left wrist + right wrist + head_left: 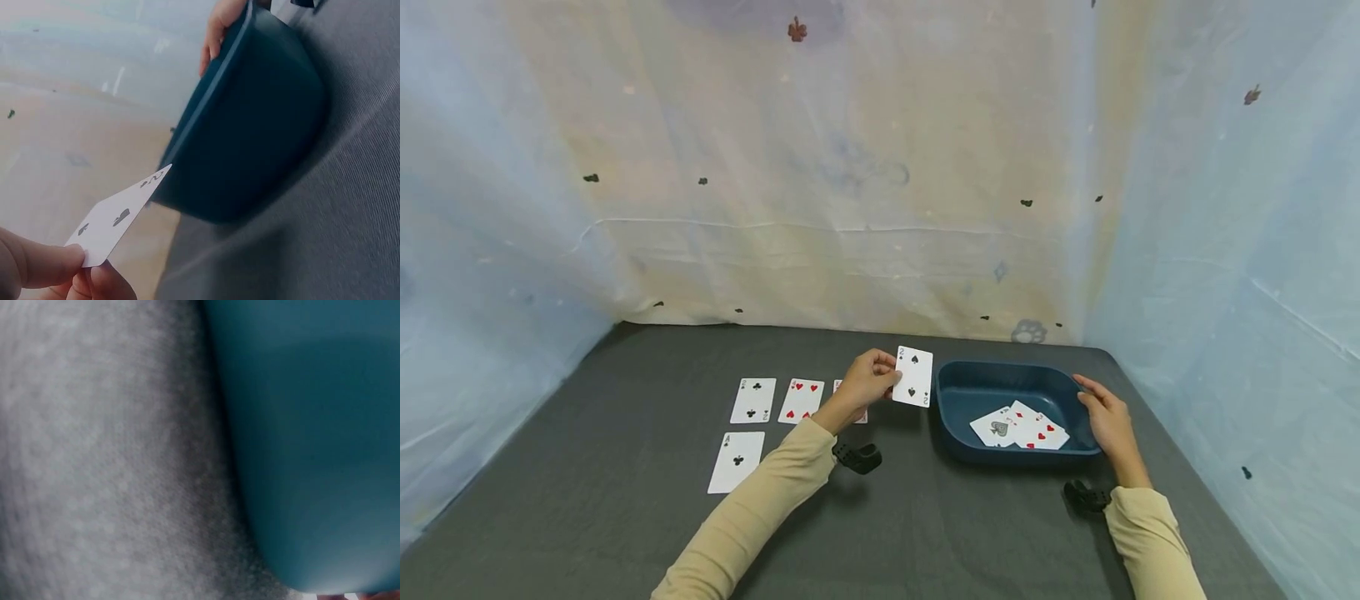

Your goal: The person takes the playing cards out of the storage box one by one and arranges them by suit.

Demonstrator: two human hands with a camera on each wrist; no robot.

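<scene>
My left hand [868, 379] pinches a two of spades [913, 377] by its left edge and holds it upright above the table, just left of a dark blue tray [977, 383]. In the left wrist view the same card [115, 219] juts from my fingertips [44, 265] towards the tray [250, 125]. My right hand [1105, 417] rests against the tray's right rim with straight fingers. A few face-up cards [1018, 427] lie inside the tray. The right wrist view shows only the tray wall [312, 444] and cloth.
Face-up cards lie on the grey table [625, 500]: a two of clubs [753, 400], a red hearts card [801, 401], another red card partly behind my left hand, and an ace of clubs [737, 461] nearer me. Draped sheets wall in the table.
</scene>
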